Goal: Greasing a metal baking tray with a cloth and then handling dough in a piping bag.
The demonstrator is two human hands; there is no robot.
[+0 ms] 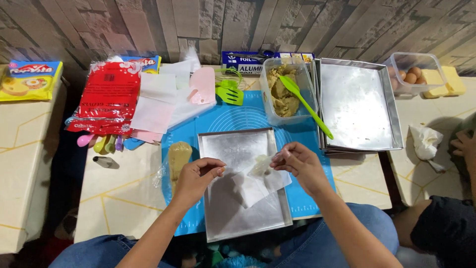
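Observation:
My left hand (197,178) hovers over the left edge of a square metal baking tray (233,218), fingers curled and pinched together, with nothing visible in them. My right hand (297,166) pinches a small crumpled greasy piece of paper (261,164) above the tray. A white sheet of paper (255,188) lies in the tray under both hands. Beside the left hand a piping bag filled with tan dough (178,156) rests on the blue silicone mat (307,198).
A clear tub of dough (282,97) with a green spatula (307,106) stands behind the tray. Stacked metal trays (354,104) sit to the right, a tub of eggs (414,74) and butter (444,84) beyond. Red bag (106,97), papers, small spoons lie left. Another person (446,218) sits at right.

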